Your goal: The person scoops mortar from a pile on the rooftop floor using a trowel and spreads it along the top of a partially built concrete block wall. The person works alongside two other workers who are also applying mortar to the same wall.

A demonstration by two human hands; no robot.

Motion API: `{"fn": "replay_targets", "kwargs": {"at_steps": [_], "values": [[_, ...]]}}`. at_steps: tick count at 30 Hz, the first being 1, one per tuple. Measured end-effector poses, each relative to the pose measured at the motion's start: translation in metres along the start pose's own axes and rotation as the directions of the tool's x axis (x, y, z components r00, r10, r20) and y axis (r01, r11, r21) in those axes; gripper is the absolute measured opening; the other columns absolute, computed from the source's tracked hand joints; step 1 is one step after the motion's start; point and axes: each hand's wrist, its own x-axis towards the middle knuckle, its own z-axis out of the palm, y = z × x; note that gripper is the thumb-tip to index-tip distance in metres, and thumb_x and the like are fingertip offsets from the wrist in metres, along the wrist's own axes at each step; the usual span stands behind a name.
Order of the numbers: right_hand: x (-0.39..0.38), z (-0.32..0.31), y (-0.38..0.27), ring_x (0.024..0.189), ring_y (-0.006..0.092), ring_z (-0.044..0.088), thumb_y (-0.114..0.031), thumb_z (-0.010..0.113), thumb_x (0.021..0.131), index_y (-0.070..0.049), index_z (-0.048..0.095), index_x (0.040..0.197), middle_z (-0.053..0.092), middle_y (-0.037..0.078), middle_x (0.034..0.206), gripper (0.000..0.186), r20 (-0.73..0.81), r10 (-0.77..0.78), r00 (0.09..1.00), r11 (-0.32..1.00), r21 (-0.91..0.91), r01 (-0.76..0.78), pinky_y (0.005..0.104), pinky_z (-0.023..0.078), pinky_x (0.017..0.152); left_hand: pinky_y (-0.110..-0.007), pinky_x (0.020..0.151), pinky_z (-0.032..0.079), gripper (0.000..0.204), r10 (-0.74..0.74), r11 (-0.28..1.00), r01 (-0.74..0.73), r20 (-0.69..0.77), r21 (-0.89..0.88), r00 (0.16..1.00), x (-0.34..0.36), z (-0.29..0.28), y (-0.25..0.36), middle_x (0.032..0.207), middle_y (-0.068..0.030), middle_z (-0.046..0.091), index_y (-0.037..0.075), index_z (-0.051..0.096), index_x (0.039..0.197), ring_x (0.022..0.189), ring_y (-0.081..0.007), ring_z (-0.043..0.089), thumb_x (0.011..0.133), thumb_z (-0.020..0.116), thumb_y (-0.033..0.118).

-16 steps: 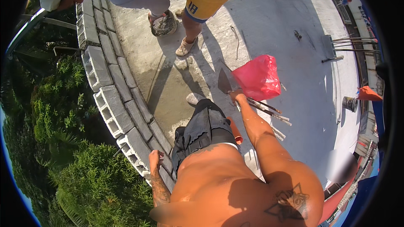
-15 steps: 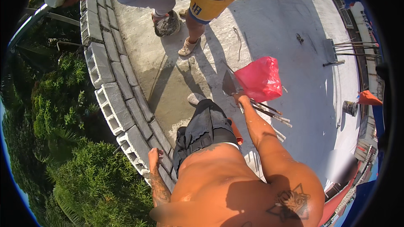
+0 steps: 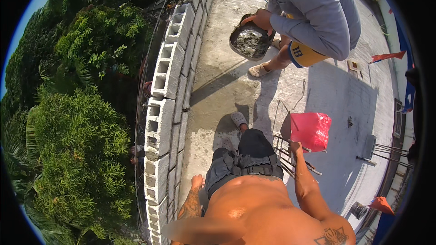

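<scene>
My right hand [image 3: 295,146] grips a trowel [image 3: 285,126] beside a red plastic bag [image 3: 310,130] and several thin bars [image 3: 313,169], its blade pointing forward. My left hand [image 3: 197,182] hangs beside the block wall [image 3: 157,173], fingers loosely curled and apparently empty. Ahead, a co-worker in grey sleeves and yellow shorts [image 3: 309,56] bends over, holding a dark pan of wet mortar [image 3: 249,41], with a hand [image 3: 262,19] at its rim. My feet [image 3: 238,120] are on a partly damp concrete floor [image 3: 206,106].
The hollow-block wall runs along my left, with wires and dense trees beyond it. At right are bars projecting from a grey block [image 3: 370,148], a bucket [image 3: 359,209] and orange flags [image 3: 382,204]. A small flat item [image 3: 354,65] lies behind the co-worker.
My view has swung, so the wall now runs nearly straight ahead. The co-worker and pan appear further right; the pan is more fully visible. My legs have shifted in a step.
</scene>
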Motion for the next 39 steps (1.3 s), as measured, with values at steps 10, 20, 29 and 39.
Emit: {"fn": "replay_targets", "kwargs": {"at_steps": [10, 20, 29, 39], "values": [[-0.019, -0.021, 0.012, 0.049, 0.0232, 0.058, -0.039, 0.059, 0.085, 0.003, 0.063, 0.066, 0.061, 0.015, 0.06, 0.046, -0.002, -0.157, 0.988, 0.969, -0.194, 0.154, 0.0412, 0.044, 0.053, -0.035, 0.048, 0.049, 0.032, 0.164, 0.985, -0.166, 0.045, 0.039, 0.985, 0.006, 0.014, -0.012, 0.069, -0.0073, 0.065, 0.001, 0.064, 0.079, 0.056, -0.019, 0.062, 0.088, 0.053, 0.029], [-0.019, -0.041, -0.068, 0.043, 0.0163, 0.049, -0.036, 0.058, 0.092, -0.006, 0.057, 0.067, 0.052, 0.005, 0.055, 0.039, 0.183, -0.206, 0.961, 0.956, -0.173, 0.238, 0.033, 0.037, 0.041, -0.028, 0.044, 0.045, 0.025, 0.035, 0.903, -0.116, -0.199, -0.414, 0.979, 0.019, -0.005, 0.039, 0.068, -0.0036, 0.065, 0.006, 0.065, 0.084, 0.054, -0.0119, 0.058, 0.09, 0.047, 0.022], [0.04, -0.085, -0.095, 0.043, 0.0168, 0.051, -0.031, 0.058, 0.091, -0.003, 0.056, 0.066, 0.054, 0.006, 0.055, 0.038, 0.307, -0.146, 0.94, 0.887, -0.38, 0.262, 0.0329, 0.04, 0.041, -0.03, 0.047, 0.046, 0.022, -0.185, 0.865, 0.098, -0.132, -0.492, 0.974, -0.032, 0.093, 0.063, 0.073, -0.0043, 0.066, 0.006, 0.064, 0.088, 0.057, -0.0127, 0.058, 0.088, 0.05, 0.023], [0.13, -0.148, -0.096, 0.042, 0.0177, 0.049, -0.025, 0.059, 0.085, -0.004, 0.057, 0.067, 0.052, 0.006, 0.053, 0.028, 0.274, -0.047, 0.961, 0.74, -0.636, 0.217, 0.034, 0.039, 0.039, -0.04, 0.076, 0.05, 0.028, -0.244, 0.878, 0.015, -0.419, -0.478, 0.874, -0.07, 0.177, 0.072, 0.077, -0.0141, 0.069, 0.002, 0.067, 0.083, 0.081, -0.0304, 0.067, 0.084, 0.052, 0.025]]}}
